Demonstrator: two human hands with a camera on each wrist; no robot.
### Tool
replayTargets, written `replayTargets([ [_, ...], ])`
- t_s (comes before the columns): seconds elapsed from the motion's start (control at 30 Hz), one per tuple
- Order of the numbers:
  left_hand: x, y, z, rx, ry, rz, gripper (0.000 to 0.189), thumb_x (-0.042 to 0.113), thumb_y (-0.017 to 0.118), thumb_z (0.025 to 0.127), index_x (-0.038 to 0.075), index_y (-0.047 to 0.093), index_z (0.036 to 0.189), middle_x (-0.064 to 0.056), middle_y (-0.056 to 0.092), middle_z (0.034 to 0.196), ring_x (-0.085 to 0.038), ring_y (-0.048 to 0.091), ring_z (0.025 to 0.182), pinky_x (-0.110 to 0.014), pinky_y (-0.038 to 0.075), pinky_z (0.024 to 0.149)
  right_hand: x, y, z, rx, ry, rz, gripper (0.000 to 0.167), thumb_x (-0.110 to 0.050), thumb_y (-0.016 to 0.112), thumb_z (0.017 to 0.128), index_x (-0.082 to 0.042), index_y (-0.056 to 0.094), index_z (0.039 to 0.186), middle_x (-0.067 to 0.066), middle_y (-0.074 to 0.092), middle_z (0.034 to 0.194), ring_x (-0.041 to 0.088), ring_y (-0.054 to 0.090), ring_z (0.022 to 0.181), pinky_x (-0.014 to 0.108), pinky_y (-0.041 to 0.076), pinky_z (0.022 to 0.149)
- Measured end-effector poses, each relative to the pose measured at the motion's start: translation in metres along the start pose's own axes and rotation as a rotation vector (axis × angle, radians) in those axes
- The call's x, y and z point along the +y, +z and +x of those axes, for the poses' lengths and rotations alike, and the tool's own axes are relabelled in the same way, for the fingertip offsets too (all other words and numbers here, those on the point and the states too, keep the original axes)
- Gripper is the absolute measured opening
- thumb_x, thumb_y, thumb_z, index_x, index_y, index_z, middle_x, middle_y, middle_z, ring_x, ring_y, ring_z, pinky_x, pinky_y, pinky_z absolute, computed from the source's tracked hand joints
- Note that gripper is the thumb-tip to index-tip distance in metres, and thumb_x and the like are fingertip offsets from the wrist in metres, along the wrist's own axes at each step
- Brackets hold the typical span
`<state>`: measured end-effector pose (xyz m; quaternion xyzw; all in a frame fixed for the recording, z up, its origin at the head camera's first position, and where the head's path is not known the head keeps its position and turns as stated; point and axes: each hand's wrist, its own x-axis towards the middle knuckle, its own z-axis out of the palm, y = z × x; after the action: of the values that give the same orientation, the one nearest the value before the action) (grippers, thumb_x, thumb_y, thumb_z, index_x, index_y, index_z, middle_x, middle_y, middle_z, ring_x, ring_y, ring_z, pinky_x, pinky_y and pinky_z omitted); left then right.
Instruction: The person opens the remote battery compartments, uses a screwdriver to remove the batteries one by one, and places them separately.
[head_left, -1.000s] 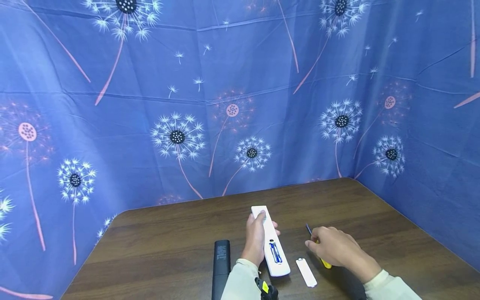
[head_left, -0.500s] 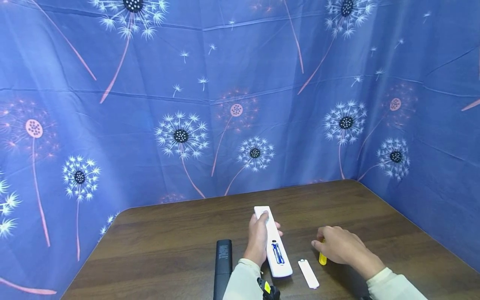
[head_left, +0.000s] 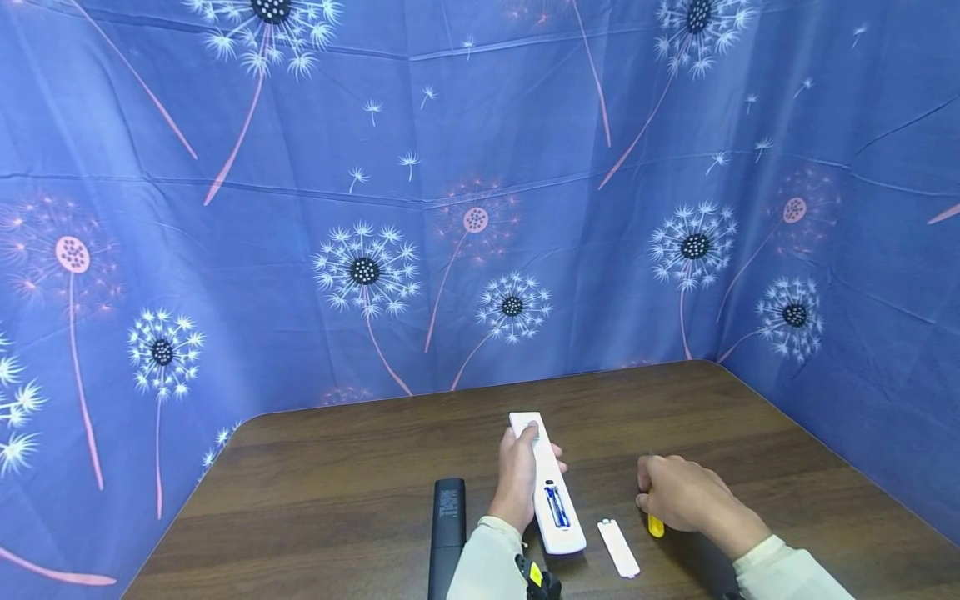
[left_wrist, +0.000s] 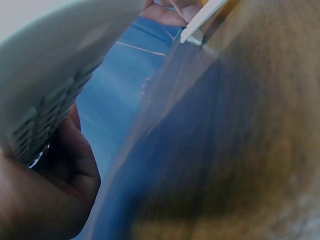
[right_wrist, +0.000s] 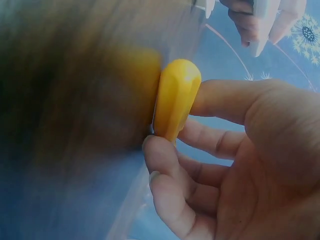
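Hands (head_left: pixel 516 477) (head_left: pixel 688 498) around white remote (head_left: pixel 547 467) (left) and yellow handle (right_wrist: pixel 176 100) (right), keys (left_wrist: pixel 52 111) only in left wrist view

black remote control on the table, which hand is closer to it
Left. The left hand, gripping the white remote control, is just to the right of the black remote control; the right hand is farther right, holding the yellow handle.
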<state>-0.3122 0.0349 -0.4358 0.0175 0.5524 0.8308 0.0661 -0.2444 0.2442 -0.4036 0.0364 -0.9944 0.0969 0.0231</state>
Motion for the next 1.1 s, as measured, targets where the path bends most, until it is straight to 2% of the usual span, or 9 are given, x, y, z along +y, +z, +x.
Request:
replayTargets([
  [0.3,0.0001,-0.0014,0.0017,-0.010,0.002,0.002,0.031,0.028,0.042,0.105,0.004,0.043,0.125,-0.011,0.064,0.076,-0.019,0.064,0.056,-0.030,0.050,0.057,0.0003,0.0012,-0.0038,0.014,-0.013,0.036,0.016,-0.012,0.071,0.078,-0.016,0.056,0.083,-0.004,0.050,0.064,0.016,0.050,0.060,0.041,0.044,0.057],
  [0.43,0.0013,-0.0036,0.0017,-0.018,0.008,-0.007,0.033,0.028,0.042,0.104,0.004,0.042,0.127,-0.012,0.064,0.078,-0.019,0.064,0.058,-0.031,0.051,0.059,0.0011,0.0017,-0.0044,0.024,-0.018,0.051,0.014,-0.010,0.069,0.078,-0.016,0.057,0.083,-0.002,0.050,0.066,0.016,0.050,0.060,0.039,0.044,0.056],
  [0.7,0.0031,-0.0049,0.0019,-0.015,0.006,0.000,0.035,0.030,0.043,0.105,0.004,0.043,0.128,-0.012,0.064,0.080,-0.020,0.065,0.059,-0.032,0.051,0.061,0.0008,0.0013,-0.0052,0.007,-0.019,0.097,0.011,-0.009,0.066,0.083,-0.017,0.060,0.082,-0.001,0.053,0.072,0.017,0.050,0.060,0.037,0.042,0.054],
  [0.87,0.0027,-0.0041,0.0019,-0.016,0.017,-0.001,0.035,0.028,0.042,0.105,0.002,0.043,0.129,-0.012,0.063,0.079,-0.019,0.064,0.058,-0.032,0.052,0.060,-0.0013,-0.0003,-0.0062,0.012,0.020,0.164,0.012,-0.011,0.062,0.091,-0.019,0.062,0.082,0.000,0.057,0.073,0.014,0.055,0.053,0.036,0.042,0.053],
  [0.97,0.0016,-0.0035,0.0016,-0.013,0.015,0.003,0.034,0.028,0.042,0.105,0.002,0.043,0.127,-0.012,0.063,0.079,-0.019,0.064,0.058,-0.032,0.052,0.059,-0.0014,-0.0008,-0.0065,0.018,0.030,0.170,0.013,-0.010,0.060,0.091,-0.018,0.061,0.080,0.000,0.055,0.073,0.014,0.054,0.054,0.036,0.041,0.054],
  [1.1,0.0015,-0.0039,0.0008,-0.005,0.015,0.012,0.034,0.029,0.043,0.105,0.004,0.044,0.127,-0.012,0.064,0.079,-0.019,0.064,0.058,-0.031,0.050,0.058,-0.0009,-0.0009,-0.0041,0.025,-0.001,0.114,0.012,-0.012,0.064,0.089,-0.016,0.058,0.079,-0.002,0.053,0.074,0.017,0.048,0.063,0.036,0.041,0.058],
])
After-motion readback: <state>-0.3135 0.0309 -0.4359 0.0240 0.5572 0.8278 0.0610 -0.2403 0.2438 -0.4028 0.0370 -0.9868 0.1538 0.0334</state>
